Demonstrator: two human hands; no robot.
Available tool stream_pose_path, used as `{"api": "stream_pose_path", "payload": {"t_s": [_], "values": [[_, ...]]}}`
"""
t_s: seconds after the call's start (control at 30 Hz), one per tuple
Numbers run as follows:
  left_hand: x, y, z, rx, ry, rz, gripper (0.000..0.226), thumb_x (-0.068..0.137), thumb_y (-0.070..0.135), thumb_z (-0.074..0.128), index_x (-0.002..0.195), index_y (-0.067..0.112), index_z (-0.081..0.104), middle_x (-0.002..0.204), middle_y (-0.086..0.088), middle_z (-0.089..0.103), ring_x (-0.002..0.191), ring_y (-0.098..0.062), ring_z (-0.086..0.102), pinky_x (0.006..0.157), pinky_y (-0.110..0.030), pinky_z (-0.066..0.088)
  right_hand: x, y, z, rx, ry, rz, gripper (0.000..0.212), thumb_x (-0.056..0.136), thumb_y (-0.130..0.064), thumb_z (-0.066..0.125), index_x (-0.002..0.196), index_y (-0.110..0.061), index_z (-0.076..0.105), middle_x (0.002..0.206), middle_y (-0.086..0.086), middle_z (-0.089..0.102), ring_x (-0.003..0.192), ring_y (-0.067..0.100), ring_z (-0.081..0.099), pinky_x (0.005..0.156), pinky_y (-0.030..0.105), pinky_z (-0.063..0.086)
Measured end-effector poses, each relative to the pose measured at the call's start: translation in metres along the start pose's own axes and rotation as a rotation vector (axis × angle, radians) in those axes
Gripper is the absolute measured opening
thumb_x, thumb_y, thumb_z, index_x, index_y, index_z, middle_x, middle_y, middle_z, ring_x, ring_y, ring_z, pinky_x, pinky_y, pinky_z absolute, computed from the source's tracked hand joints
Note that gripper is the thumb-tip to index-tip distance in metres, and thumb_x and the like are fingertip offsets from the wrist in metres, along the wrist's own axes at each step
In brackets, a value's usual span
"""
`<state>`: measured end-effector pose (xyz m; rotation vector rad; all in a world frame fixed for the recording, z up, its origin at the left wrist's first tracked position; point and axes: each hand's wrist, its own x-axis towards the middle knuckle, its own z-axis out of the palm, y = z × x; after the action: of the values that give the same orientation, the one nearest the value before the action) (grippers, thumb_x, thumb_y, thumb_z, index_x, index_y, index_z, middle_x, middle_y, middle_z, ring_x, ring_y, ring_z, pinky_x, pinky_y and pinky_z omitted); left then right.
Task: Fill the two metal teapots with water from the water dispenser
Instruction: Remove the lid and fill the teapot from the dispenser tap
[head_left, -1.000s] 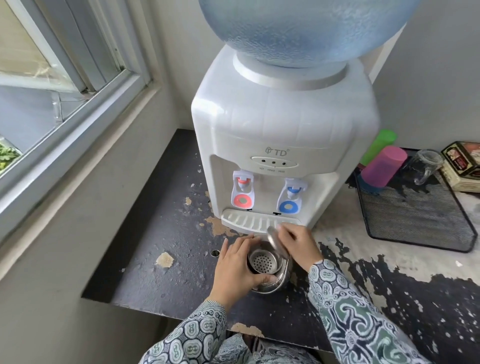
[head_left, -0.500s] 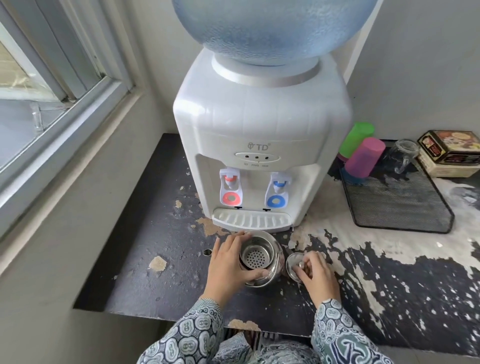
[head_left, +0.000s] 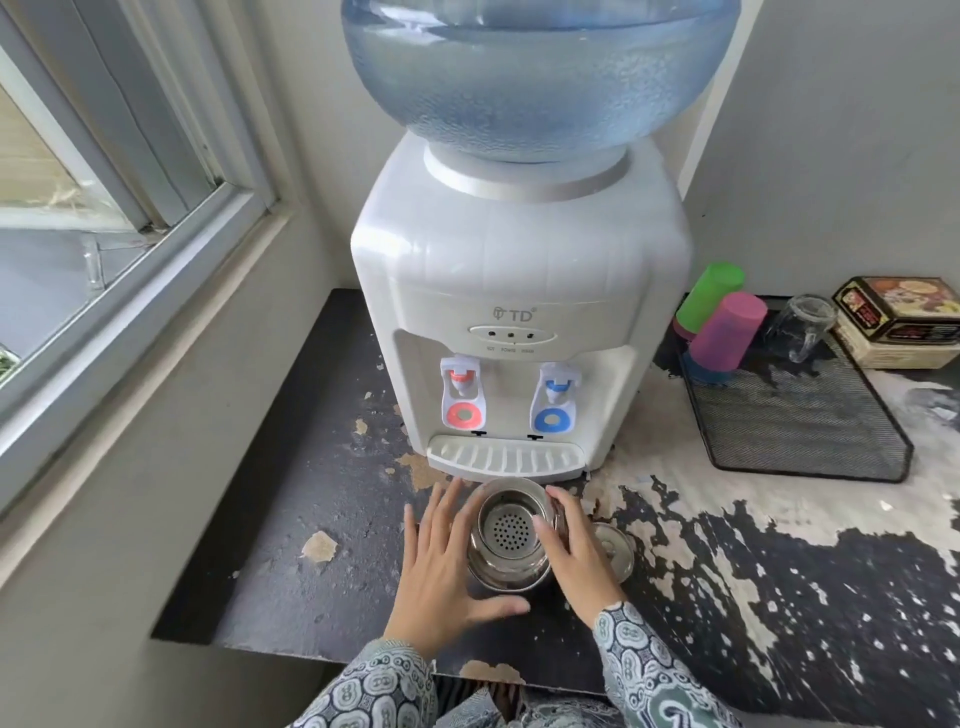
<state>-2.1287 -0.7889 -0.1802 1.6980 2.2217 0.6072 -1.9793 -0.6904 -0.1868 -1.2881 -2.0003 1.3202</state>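
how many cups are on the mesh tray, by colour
On the mesh tray:
green cup: 1
pink cup: 1
blue cup, mostly hidden under the pink one: 1
clear glass mug: 1
Total: 4

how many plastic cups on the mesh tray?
3 visible, all upside down at the mesh tray's far-left corner: green cup farthest back, pink cup in front of it, blue cup mostly hidden under the pink. More may be hidden.
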Motion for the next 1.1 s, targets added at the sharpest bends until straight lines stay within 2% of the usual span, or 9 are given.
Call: {"api": "stream_pose_path", "payload": {"t_s": [0.1,0.17,0.23,0.33,0.43,0.63,0.77,0.9,1.1], "values": [[-0.005,-0.004,0.005,0.208,-0.151,-0.076,0.115,0.054,0.086,0.047,0.129,0.049,-0.032,0.157,0.006,-0.009,0.135,-0.020,-0.036,0.094,-0.047,-0.041,0.000,-0.004,0.003,0.068,0.012,0.023,0.035,0.094,-0.033,0.040,0.128,-0.030,0.037,0.124,-0.008,0.048,0.112,0.007,0.044,0.094,0.023,0.032],[0.002,-0.003,0.004,0.248,-0.156,-0.084,0.116,0.055,0.078,0.055,0.134,0.046,-0.024,0.156,0.007,0.009,0.135,-0.015,-0.030,0.090,-0.050,-0.043,0.002,-0.007,0.000,0.070,0.021,0.038,0.032,0.095,-0.031,0.040,0.126,-0.029,0.040,0.119,-0.011,0.049,0.109,0.007,0.046,0.090,0.022,0.032],[0.014,-0.001,-0.001,0.201,-0.118,-0.082,0.118,0.049,0.082,0.053,0.144,0.036,-0.001,0.150,0.009,0.029,0.139,-0.011,-0.016,0.096,-0.052,-0.038,0.007,-0.011,-0.010,0.093,0.032,0.048,0.029,0.094,-0.032,0.043,0.122,-0.029,0.043,0.113,-0.018,0.049,0.108,0.007,0.046,0.084,0.019,0.034],[0.029,0.002,-0.014,0.116,-0.033,-0.009,0.123,0.042,0.090,0.045,0.145,0.031,0.011,0.141,0.009,0.042,0.140,-0.014,0.017,0.111,-0.050,-0.007,0.018,-0.023,-0.033,0.116,0.001,0.067,0.027,0.091,-0.038,0.046,0.117,-0.032,0.045,0.110,-0.013,0.051,0.100,0.007,0.052,0.075,0.016,0.040],[0.047,0.009,-0.029,0.078,-0.007,0.039,0.123,0.041,0.089,0.048,0.144,0.033,0.012,0.133,0.012,0.049,0.122,-0.012,0.037,0.096,-0.036,0.021,0.029,-0.036,-0.049,0.122,-0.020,0.066,0.027,0.091,-0.041,0.044,0.115,-0.030,0.046,0.107,-0.008,0.055,0.084,-0.004,0.053,0.059,0.008,0.041],[0.075,0.017,-0.042,0.098,-0.046,0.075,0.123,0.039,0.087,0.050,0.143,0.035,0.013,0.129,0.010,0.056,0.119,-0.013,0.039,0.089,-0.033,0.023,0.043,-0.038,-0.056,0.102,-0.001,0.122,0.036,0.093,-0.043,0.035,0.123,-0.024,0.045,0.113,-0.004,0.051,0.099,0.011,0.048,0.085,0.026,0.033],[0.084,0.018,-0.040,0.063,-0.052,0.088,0.121,0.038,0.085,0.052,0.141,0.035,0.016,0.134,0.010,0.052,0.125,-0.013,0.035,0.095,-0.036,0.024,0.047,-0.040,-0.056,0.008,0.163,0.117,0.027,0.092,-0.040,0.043,0.111,-0.024,0.055,0.109,0.004,0.060,0.095,0.018,0.054,0.077,0.032,0.043],[0.089,0.021,-0.035,0.017,-0.044,0.066,0.118,0.040,0.084,0.055,0.140,0.033,0.020,0.137,0.009,0.049,0.129,-0.014,0.030,0.101,-0.039,0.023,0.053,-0.049,-0.056,-0.213,0.347,0.098,0.023,0.088,-0.037,0.052,0.104,-0.026,0.064,0.108,0.007,0.057,0.103,0.028,0.044,0.076,0.029,0.024],[0.091,0.029,-0.033,0.005,-0.069,-0.001,0.127,0.038,0.087,0.046,0.144,0.037,-0.002,0.137,0.009,0.049,0.126,-0.017,0.031,0.100,-0.037,0.020,0.059,-0.071,-0.055,-0.207,0.308,0.194,0.025,0.084,-0.043,0.056,0.098,-0.025,0.065,0.116,0.010,0.047,0.110,0.031,0.034,0.097,0.044,0.029]]}}
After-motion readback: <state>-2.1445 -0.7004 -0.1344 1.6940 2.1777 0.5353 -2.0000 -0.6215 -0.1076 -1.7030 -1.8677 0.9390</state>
